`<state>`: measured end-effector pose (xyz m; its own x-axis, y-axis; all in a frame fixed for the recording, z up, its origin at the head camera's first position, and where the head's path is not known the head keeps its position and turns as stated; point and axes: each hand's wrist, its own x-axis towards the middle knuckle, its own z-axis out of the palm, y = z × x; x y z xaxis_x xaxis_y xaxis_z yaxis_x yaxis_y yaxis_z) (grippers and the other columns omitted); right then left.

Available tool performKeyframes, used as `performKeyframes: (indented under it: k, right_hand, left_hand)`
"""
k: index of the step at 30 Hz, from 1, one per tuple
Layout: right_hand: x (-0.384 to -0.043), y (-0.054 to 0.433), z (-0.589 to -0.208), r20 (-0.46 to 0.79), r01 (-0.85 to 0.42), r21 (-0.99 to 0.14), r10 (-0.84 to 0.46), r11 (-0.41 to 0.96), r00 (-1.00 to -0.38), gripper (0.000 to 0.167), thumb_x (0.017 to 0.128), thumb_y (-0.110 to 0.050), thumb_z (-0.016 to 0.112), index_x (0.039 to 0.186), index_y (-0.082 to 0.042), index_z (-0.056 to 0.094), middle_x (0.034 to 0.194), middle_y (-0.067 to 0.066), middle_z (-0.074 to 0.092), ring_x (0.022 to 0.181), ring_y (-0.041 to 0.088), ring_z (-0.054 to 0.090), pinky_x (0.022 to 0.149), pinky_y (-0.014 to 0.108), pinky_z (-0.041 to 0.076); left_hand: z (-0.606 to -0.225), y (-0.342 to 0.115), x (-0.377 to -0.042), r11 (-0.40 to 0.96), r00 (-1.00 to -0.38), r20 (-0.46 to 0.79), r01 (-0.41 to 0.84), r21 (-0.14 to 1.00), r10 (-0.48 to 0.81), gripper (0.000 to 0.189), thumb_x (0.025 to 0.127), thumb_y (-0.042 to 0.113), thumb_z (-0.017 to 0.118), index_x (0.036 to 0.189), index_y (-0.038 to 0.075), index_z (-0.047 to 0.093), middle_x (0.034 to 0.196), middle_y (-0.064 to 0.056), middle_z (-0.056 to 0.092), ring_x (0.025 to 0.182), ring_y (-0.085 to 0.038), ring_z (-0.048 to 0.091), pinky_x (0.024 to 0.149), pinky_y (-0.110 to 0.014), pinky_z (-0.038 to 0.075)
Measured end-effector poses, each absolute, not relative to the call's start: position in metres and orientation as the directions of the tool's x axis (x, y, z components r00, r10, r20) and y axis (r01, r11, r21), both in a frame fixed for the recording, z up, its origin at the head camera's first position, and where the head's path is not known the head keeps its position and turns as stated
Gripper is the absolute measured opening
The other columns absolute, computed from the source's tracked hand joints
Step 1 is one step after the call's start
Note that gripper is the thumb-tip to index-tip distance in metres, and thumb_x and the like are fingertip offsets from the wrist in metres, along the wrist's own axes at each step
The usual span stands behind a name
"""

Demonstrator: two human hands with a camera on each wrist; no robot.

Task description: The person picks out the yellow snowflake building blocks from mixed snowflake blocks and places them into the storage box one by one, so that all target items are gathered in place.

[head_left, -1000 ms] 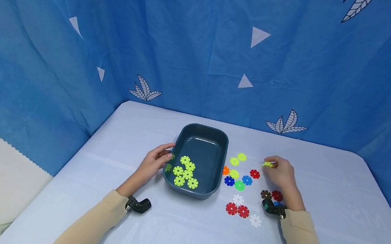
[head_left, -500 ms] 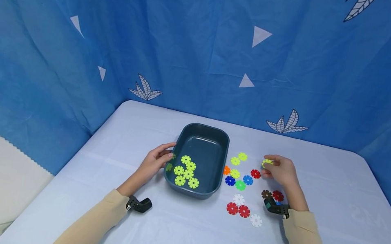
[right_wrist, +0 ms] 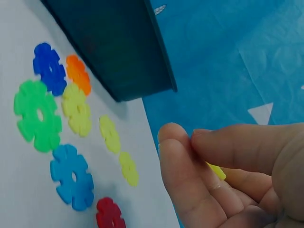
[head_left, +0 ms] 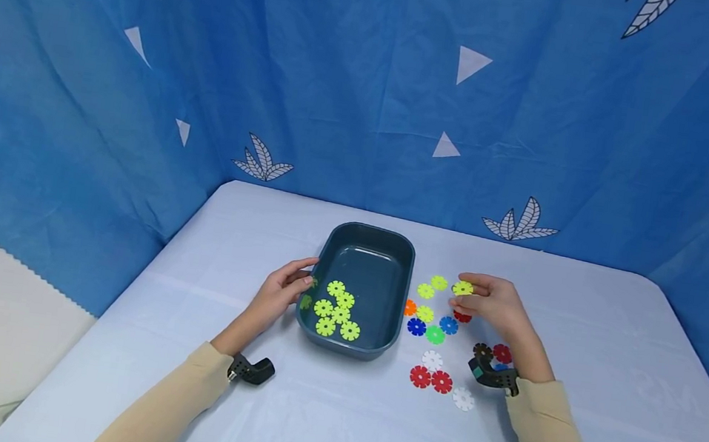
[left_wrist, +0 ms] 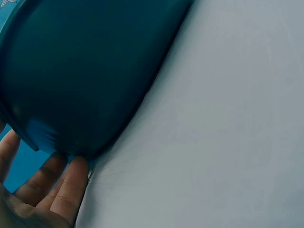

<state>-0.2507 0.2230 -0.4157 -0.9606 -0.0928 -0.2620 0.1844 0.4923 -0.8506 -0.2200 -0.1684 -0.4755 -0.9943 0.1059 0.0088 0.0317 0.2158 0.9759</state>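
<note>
A dark teal bin (head_left: 402, 294) stands on the table, with several yellow interlocking discs (head_left: 340, 314) lying in its near left part. My left hand (head_left: 281, 290) is at the bin's left side; in the left wrist view, fairly straight fingers (left_wrist: 71, 190) touch its outer wall. My right hand (head_left: 494, 303) pinches another notched yellow disc (head_left: 463, 288) above the table, right of the bin. In the right wrist view the fingers hide most of that disc; only a yellow sliver shows. Below the hand, a red disc (head_left: 462, 316) is partly covered.
Loose discs right of the bin include yellow (head_left: 439, 283), orange (head_left: 411, 308), dark blue (head_left: 417, 327), light blue (head_left: 448, 325) and green (head_left: 435, 335). Red (head_left: 420, 377) and white discs (head_left: 462, 399) lie nearer; a brown disc (head_left: 482, 351) is by the right wrist. A blue curtain (head_left: 372, 89) hangs behind.
My right hand has lifted the yellow disc and carried it left, towards the bin. The left hand and the bin stay in place.
</note>
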Motion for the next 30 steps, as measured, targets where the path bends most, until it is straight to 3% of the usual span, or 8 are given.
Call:
performKeyframes:
  k: [13, 30]
  right_hand:
    - [-0.247, 0.201, -0.405, -0.262, 0.181, -0.874, -0.123, 0.451, -0.957, 0.060, 0.097, -0.013, 0.070, 0.151, -0.002, 0.047, 0.138, 0.025, 0.062, 0.106, 0.027, 0.074, 0.081, 0.019, 0.059]
    - [-0.244, 0.156, -0.389, -0.162, 0.086, -0.910, -0.156, 0.405, -0.974, 0.058, 0.095, -0.012, 0.072, 0.149, -0.005, 0.051, 0.139, 0.023, 0.063, 0.105, 0.026, 0.075, 0.098, 0.045, 0.057]
  left_hand:
    - [-0.474, -0.171, -0.220, 0.223, -0.995, -0.002, 0.021, 0.975, 0.101, 0.044, 0.105, 0.022, 0.056, 0.149, 0.018, 0.051, 0.143, -0.018, 0.058, 0.126, -0.029, 0.058, 0.093, -0.031, 0.058]
    - [-0.476, -0.169, -0.220, 0.207, -0.995, 0.003, 0.024, 0.978, 0.104, 0.044, 0.105, 0.023, 0.057, 0.149, 0.018, 0.053, 0.142, -0.017, 0.059, 0.123, -0.027, 0.060, 0.089, -0.026, 0.058]
